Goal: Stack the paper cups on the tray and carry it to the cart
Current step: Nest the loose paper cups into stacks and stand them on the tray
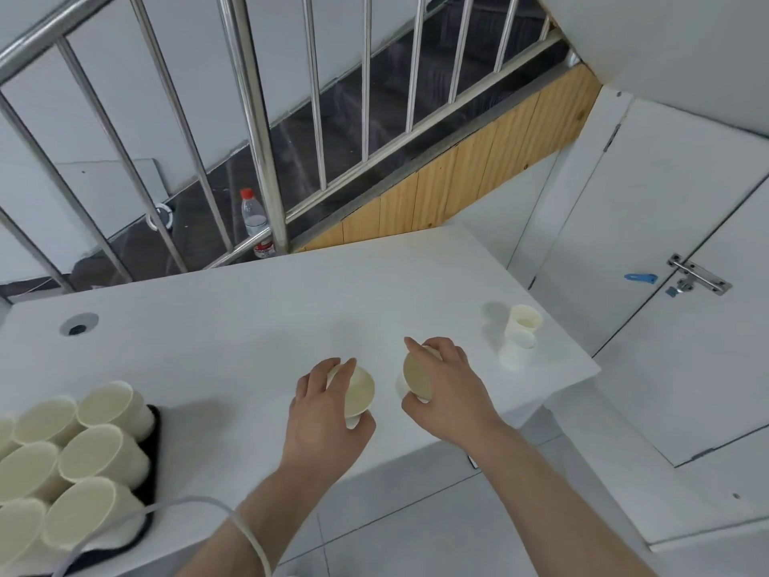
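Head view, left hand gripped one cream paper cup, right hand gripped another cream paper cup, above white table, black tray of cups at left.

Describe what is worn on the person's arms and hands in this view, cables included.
Both forearms are bare, with no sleeves in view, and the left hand and right hand wear no gloves. No rings or watch show. A thin white cable loops across the left wrist and runs off toward the lower left.
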